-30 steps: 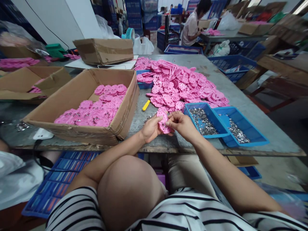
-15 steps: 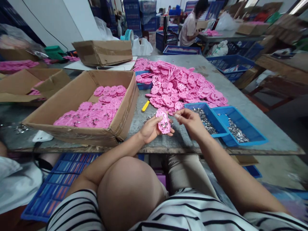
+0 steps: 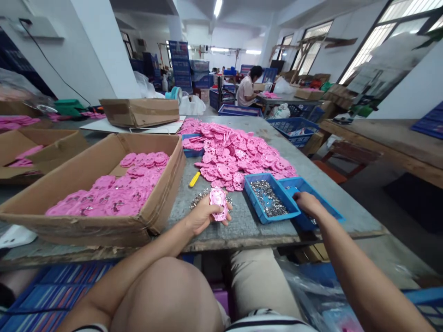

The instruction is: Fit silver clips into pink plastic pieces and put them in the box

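Observation:
A flat pink plastic piece with a moulded, wavy outline (image 3: pixel 218 202) is gripped in my left hand (image 3: pixel 202 216), thumb on top and fingers beneath. My right hand (image 3: pixel 307 204) reaches into the right-hand blue tray (image 3: pixel 332 211), its fingertips bent down and hidden among the tray's contents. Beside it stands another blue tray (image 3: pixel 292 213) with small shiny metal parts (image 3: pixel 272 198) in it. More metal parts (image 3: pixel 198 199) lie loose on the table behind my left hand. A large heap of similar pink pieces (image 3: pixel 238 152) rises beyond both hands.
At the left stands an open cardboard box (image 3: pixel 169 193) holding rows of pink pieces. A yellow-handled tool (image 3: pixel 194 179) lies between box and heap. Another carton (image 3: pixel 138 112) sits farther back. The table's front edge (image 3: pixel 242 244) runs close to my knees. A person (image 3: pixel 246 90) sits at a far table.
My right hand has moved right, from beside the pink piece into the right-hand tray. My left hand still holds the piece, now with a plainer side showing. The camera has tilted up.

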A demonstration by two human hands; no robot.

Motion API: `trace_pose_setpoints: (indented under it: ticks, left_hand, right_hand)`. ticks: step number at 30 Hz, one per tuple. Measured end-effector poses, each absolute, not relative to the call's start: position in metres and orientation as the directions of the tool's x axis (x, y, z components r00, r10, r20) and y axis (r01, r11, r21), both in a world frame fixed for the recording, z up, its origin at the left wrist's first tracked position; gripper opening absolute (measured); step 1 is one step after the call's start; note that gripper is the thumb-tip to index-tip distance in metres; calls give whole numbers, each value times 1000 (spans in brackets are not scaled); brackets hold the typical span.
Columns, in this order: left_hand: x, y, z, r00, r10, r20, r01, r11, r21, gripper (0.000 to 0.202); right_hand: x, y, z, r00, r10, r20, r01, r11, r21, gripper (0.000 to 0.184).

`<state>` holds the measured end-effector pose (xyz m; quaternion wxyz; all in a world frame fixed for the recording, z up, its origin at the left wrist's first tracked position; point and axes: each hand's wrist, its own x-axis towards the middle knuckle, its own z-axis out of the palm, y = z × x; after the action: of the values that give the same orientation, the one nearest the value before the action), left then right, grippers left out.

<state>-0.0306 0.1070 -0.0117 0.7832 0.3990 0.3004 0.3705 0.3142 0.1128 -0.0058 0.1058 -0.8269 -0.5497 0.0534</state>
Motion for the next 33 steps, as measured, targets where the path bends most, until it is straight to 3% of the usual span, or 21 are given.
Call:
trace_pose_setpoints:
  ticks: [5,12,24,26,29,33]
  left_hand:
    - [-30,109,-14,541,821,-184,-330,408,851,61]
    - [-30,108,-13,533,821,-206,-325,424,845,59]
    - [-30,109,-13,544,820,-181,-339,411,846,59]
    - [-31,109,-13,541,820,-186,-335,413,847,59]
    - [-31,109,-14,529,825,-201,-321,413,852,60]
    - [-29,109,-16,516,836,-187,-330,395,858,62]
  right_hand:
    - [300,112,-13,448,891,-77,867,-454,-204,12]
    - [292,111,-1,485,872,-60,847,-486,-215,13]
    - [295,105,10,538,839,78,746,-431,-508,14]
    - [291,105,15,540,833,122,705,-368,-605,15]
    - [263,105,24,438,878,196,555,-93,-827,32]
    - [195,102,25,40,981,192,456,153,-877,38]
